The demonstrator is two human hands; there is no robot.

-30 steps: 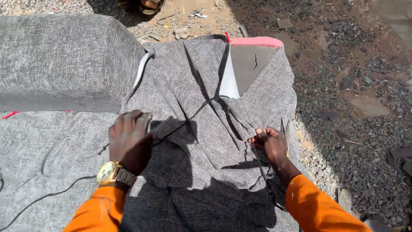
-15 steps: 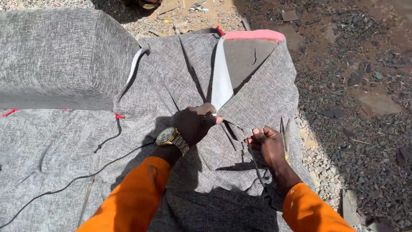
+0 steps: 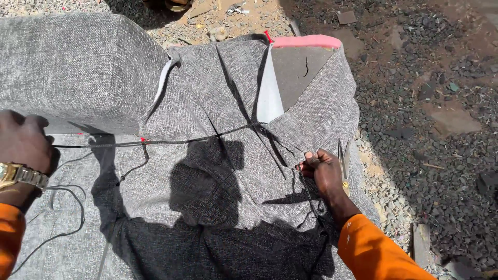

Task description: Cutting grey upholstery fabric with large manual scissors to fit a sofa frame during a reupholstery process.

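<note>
Grey upholstery fabric (image 3: 207,171) lying draped over a sofa frame on gravel ground (image 3: 415,103), folded in creases toward a corner where pink foam (image 3: 307,41) and a dark board (image 3: 298,72) are showing. Black thread (image 3: 155,141) running taut across the fabric, from the left hand (image 3: 23,142) at the left edge of view to a stitch point near the middle fold, close to the white lining strip (image 3: 270,101). Left hand closed in a fist around the thread, pulling it out to the side, a gold wristwatch (image 3: 18,175) on the wrist above an orange sleeve (image 3: 9,238). Right hand (image 3: 324,171) resting on the fabric near its right edge, fingers curled shut and pinching the cloth at the seam line, just beside the thread's lower run. Scissors (image 3: 343,166) lying upright-looking against the back of the right hand, blades pointing away from the body; whether held or just lying beside the hand, cannot tell. Slack loops of thread trailing over the lower left fabric. Padded grey armrest (image 3: 72,67) rising at upper left, touching the draped cloth. Shadow of the head and arms falling across the lower fabric.
</note>
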